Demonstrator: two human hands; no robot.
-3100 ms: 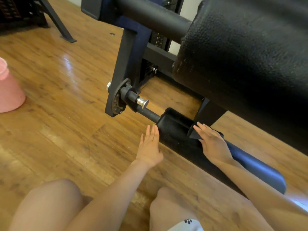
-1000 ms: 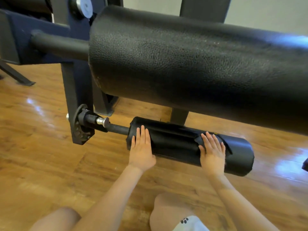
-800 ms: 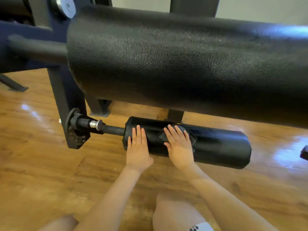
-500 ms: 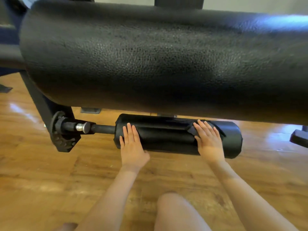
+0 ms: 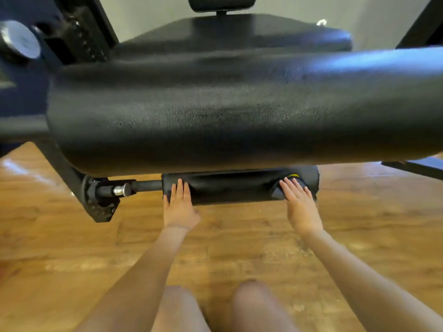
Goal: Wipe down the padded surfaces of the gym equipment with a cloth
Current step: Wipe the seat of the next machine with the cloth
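A small black padded roller [image 5: 235, 188] lies low over the floor on a metal bar. My left hand [image 5: 180, 205] rests flat on its left end, fingers straight. My right hand [image 5: 299, 205] presses a dark cloth [image 5: 278, 192] flat against the roller's right end; only a corner of the cloth and a yellow mark show past my fingers. A much larger black padded roller [image 5: 239, 111] fills the view just above and hides the top of the small one.
The machine's dark steel frame [image 5: 72, 178] with a pin and bracket [image 5: 100, 195] stands at left. A padded seat [image 5: 239, 32] and headrest sit behind the big roller. Wooden floor [image 5: 239, 248] spreads below, with my knees at the bottom edge.
My right hand has slid the cloth back and forth along the small roller and is now at its right end. The left hand stayed at the left end. The view tipped up toward the seat.
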